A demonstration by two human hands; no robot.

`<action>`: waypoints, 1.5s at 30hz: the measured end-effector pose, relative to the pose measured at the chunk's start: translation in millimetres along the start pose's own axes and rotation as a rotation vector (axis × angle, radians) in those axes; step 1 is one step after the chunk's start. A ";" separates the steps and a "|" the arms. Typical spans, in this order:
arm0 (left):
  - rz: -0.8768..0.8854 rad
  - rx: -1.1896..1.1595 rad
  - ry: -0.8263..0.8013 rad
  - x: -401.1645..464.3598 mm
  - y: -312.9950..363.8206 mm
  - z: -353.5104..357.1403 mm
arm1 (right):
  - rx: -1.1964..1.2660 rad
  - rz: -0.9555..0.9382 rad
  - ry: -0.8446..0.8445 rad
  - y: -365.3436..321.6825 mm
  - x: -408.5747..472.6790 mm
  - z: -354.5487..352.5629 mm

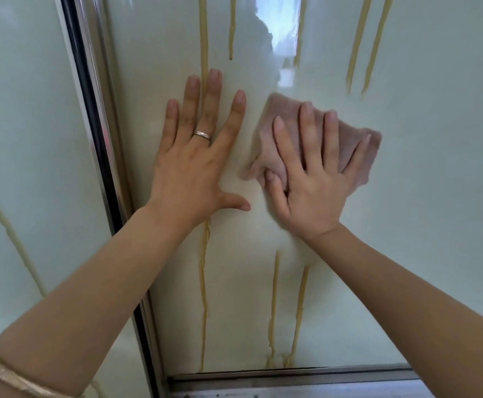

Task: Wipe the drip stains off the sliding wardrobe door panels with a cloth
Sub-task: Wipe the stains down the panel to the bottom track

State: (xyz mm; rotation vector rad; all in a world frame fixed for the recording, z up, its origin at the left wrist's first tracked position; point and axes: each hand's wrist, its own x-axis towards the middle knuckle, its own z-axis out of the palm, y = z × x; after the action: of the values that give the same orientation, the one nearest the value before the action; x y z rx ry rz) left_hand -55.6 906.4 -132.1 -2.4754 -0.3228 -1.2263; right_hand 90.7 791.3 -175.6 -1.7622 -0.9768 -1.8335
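Right hand point(314, 182) is pressing the pink cloth point(283, 110) flat against the cream door panel point(421, 196), fingers point(307, 124) straight and spread. Left hand point(194, 168) is resting just beside it, fingers released, covering one of the yellow drip stains point(204, 38).

Home: glossy sliding wardrobe panels point(423, 225)

Left hand point(190, 168) at frame centre lies flat, fingers spread and straight; right hand point(316, 179) beside it, fingers likewise splayed.
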 end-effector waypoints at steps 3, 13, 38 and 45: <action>0.007 0.006 -0.007 1.9 2.4 -4.9 | -0.009 -0.025 -0.041 -8.3 -39.8 3.3; 0.007 -0.005 0.015 0.8 -0.2 -1.5 | 0.046 0.009 -0.045 7.0 -6.4 -7.3; -0.045 -0.015 -0.019 -111.2 33.1 76.9 | 0.098 -0.142 -0.253 -14.6 -206.5 -9.4; -0.051 -0.011 -0.010 -111.3 34.0 74.6 | 0.112 -0.039 -0.323 -31.3 -253.2 -12.1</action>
State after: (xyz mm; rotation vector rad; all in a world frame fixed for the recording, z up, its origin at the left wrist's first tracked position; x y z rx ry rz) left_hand -56.5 901.3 -270.2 -2.4974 -0.3847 -1.2393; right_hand 88.6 760.2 -429.1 -2.0192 -1.2157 -1.5099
